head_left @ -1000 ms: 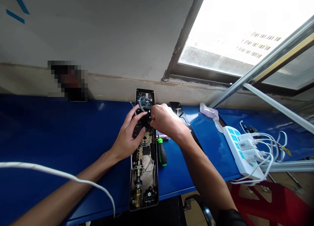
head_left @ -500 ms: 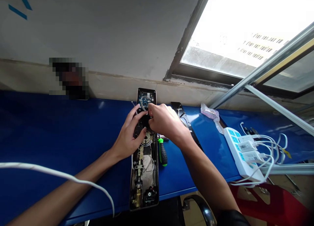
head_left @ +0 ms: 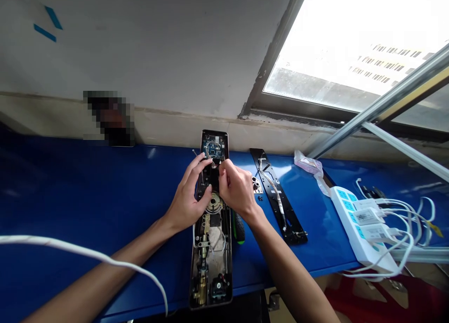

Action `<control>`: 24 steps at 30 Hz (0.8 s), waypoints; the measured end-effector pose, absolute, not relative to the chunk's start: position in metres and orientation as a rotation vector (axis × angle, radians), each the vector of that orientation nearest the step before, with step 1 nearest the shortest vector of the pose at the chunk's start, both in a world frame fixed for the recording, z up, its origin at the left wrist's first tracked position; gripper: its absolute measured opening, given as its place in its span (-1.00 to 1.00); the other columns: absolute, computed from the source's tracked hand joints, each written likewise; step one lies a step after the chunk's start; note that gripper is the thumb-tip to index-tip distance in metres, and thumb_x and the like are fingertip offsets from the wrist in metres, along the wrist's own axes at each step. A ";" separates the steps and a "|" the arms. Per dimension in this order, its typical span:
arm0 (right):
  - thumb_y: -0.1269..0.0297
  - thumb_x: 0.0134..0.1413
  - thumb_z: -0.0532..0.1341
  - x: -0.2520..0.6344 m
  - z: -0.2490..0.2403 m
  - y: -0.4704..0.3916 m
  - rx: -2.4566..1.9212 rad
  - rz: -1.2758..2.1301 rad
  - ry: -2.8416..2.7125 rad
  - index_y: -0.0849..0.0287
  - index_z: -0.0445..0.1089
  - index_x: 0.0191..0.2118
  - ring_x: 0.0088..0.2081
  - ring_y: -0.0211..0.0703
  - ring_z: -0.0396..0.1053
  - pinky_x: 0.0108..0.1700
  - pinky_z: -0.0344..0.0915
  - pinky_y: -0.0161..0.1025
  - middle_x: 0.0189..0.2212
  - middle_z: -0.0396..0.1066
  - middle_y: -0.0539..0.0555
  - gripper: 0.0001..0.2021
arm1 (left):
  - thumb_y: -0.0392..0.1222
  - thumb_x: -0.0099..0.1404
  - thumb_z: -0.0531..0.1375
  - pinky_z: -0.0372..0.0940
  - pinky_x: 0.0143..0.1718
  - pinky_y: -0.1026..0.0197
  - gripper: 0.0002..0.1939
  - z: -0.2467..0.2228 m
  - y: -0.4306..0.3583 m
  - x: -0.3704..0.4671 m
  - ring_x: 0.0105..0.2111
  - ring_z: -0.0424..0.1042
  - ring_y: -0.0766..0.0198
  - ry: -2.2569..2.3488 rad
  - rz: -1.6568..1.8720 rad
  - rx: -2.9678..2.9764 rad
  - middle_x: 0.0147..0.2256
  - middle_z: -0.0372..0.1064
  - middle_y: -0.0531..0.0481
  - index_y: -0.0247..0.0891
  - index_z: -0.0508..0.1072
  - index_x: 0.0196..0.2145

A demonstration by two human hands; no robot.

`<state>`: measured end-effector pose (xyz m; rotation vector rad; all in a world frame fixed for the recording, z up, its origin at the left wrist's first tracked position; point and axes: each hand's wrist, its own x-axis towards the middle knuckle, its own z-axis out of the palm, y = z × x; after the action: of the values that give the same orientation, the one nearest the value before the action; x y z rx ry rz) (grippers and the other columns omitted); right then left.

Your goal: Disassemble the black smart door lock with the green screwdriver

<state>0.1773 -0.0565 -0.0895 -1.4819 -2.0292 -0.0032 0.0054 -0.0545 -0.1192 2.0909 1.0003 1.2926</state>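
Head view shows an opened door-lock body (head_left: 211, 248) lying lengthwise on the blue bench (head_left: 87, 196), inner side up so its parts can be reached. Left hand (head_left: 187, 199) rests spread over its upper half, fingertips on the black section, seemingly steadying it. Right hand (head_left: 236, 187) has its fingers pinched together at the wires just below the small circuit board (head_left: 214, 145); what they grip is too small to tell. A green-handled screwdriver (head_left: 239, 229) lies just beside the lock, a black mounting plate (head_left: 278, 196) and white power strip (head_left: 361, 224) farther right.
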 end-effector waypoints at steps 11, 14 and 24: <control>0.49 0.25 0.00 0.179 -0.093 -0.062 -1.364 0.054 -2.009 0.12 0.30 -0.32 -0.50 -0.30 0.18 -0.40 0.10 -0.32 -0.47 0.35 -0.02 -0.80 | -0.25 0.44 0.15 0.06 0.44 -0.26 -0.40 -0.120 -0.054 0.005 0.44 0.06 -0.05 0.999 1.289 2.089 0.45 0.02 -0.15 -0.04 0.14 0.37; 0.46 0.27 -0.01 0.179 -0.098 -0.067 -1.324 0.071 -1.986 0.11 0.27 -0.34 -0.50 -0.30 0.16 -0.38 0.13 -0.31 -0.48 0.33 -0.02 -0.81 | -0.25 0.43 0.15 0.05 0.44 -0.26 -0.39 -0.121 -0.053 0.004 0.44 0.06 -0.04 0.996 1.282 2.096 0.45 0.02 -0.15 -0.05 0.13 0.38; 0.27 0.44 -0.11 0.187 -0.097 -0.065 -1.516 0.179 -1.649 0.06 0.08 -0.12 -0.60 -0.31 0.03 -0.49 -0.01 -0.32 -0.58 0.01 -0.21 -0.91 | -0.21 0.42 0.17 0.13 0.39 -0.32 -0.41 -0.116 -0.058 0.005 0.43 0.07 -0.10 1.065 1.247 2.062 0.45 0.02 -0.14 -0.01 0.17 0.36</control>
<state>0.1872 -0.0650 -0.0973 -1.5158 -1.6489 0.1790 0.0055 -0.0584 -0.1163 2.0616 1.0650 1.2470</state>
